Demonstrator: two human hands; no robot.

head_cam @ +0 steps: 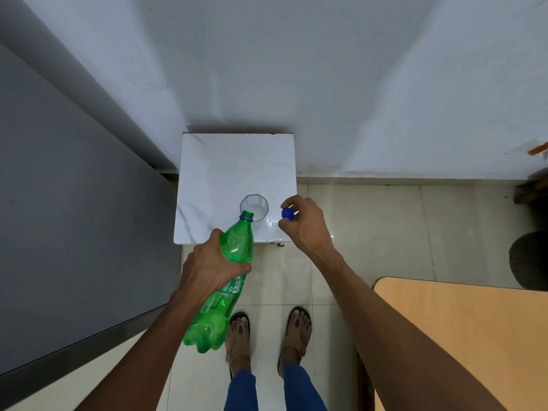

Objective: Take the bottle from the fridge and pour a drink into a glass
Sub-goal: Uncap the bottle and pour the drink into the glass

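My left hand (207, 268) grips a green plastic bottle (234, 247) around its middle. The bottle is uncapped and tilted forward, its mouth over the near rim of a clear glass (257, 204). The glass stands near the front edge of a small white marble-topped table (225, 167). Whether liquid is flowing I cannot tell. My right hand (305, 223) hovers to the right of the glass and pinches the blue bottle cap (287, 214) between its fingertips.
A grey fridge door (68, 221) fills the left side. A white wall (296, 69) stands behind the small table. A wooden tabletop (462, 336) lies at the lower right. My sandalled feet (267, 333) stand on pale floor tiles below the bottle.
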